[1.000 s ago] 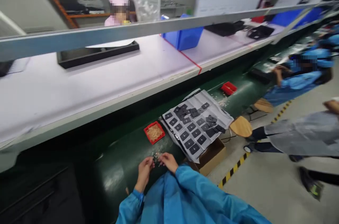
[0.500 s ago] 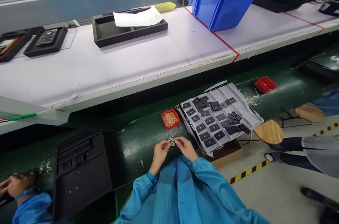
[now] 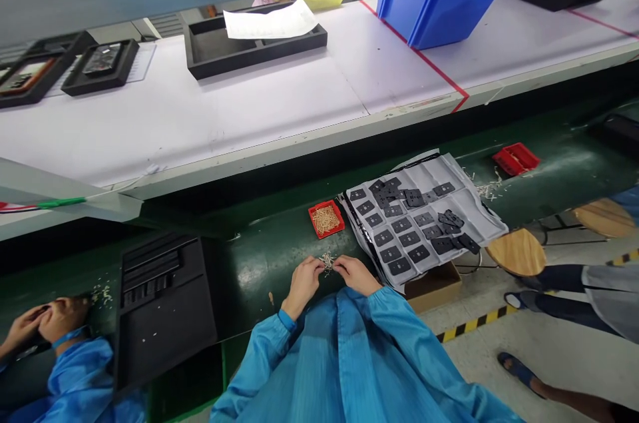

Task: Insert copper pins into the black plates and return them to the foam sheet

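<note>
My left hand (image 3: 305, 282) and my right hand (image 3: 355, 274) face each other at the near edge of the green work surface (image 3: 249, 276). The fingers of each are pinched together, and whatever sits in them is too small to make out. Between the fingertips lies a loose pile of small pale stick-like pieces (image 3: 327, 262). Just beyond it stands a red tray (image 3: 340, 228) filled with similar tan pieces. To the right, a grey compartmented sheet tray (image 3: 462, 186) carries many flat black plates (image 3: 400, 225), some in cells and some heaped.
Left of me is a black foam tray (image 3: 170, 336), with a co-worker's hands (image 3: 54, 323) beyond it. Another red tray (image 3: 516, 159) sits at the right. A white shelf (image 3: 279, 103) holds a blue bin (image 3: 444, 0) and a black tray (image 3: 259, 60). Wooden stools (image 3: 516, 252) and a person's legs are at right.
The whole view has shifted slightly, so most things appear farther right. My hands stay pinched over the small pile. A foot at the lower right has moved.
</note>
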Motion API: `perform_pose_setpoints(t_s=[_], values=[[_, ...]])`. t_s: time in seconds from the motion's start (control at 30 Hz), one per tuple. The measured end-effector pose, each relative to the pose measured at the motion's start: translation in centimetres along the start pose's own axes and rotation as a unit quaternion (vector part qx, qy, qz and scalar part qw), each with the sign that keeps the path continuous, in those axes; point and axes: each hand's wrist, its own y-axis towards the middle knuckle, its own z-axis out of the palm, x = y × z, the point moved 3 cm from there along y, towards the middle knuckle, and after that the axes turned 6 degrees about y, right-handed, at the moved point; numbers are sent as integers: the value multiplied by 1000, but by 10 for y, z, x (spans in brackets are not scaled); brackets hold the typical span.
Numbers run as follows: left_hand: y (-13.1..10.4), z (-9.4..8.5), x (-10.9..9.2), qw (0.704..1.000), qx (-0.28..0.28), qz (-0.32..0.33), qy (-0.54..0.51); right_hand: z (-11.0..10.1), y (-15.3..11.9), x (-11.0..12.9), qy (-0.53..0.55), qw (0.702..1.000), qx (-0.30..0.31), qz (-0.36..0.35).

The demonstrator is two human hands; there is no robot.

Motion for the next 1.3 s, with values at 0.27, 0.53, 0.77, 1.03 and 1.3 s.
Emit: perform_pose_setpoints(t_s=[0.27, 0.53, 0.77, 1.03, 1.3], values=[[-13, 4, -5, 987, -154, -20, -52, 8, -1, -3, 16, 999, -17, 27], [-9, 28, -3, 952, -186, -47, -237, 31, 9, 6, 42, 998, -51, 13], [4, 27, 39, 842, -279, -165, -432, 45, 20, 9, 69, 996, -53, -3], [18, -52, 92, 776, -424, -135, -447, 12, 96, -6, 184, 974, -81, 103], [35, -34, 48, 892, -325, 6, -313, 68, 51, 7, 402, 885, 86, 220]])
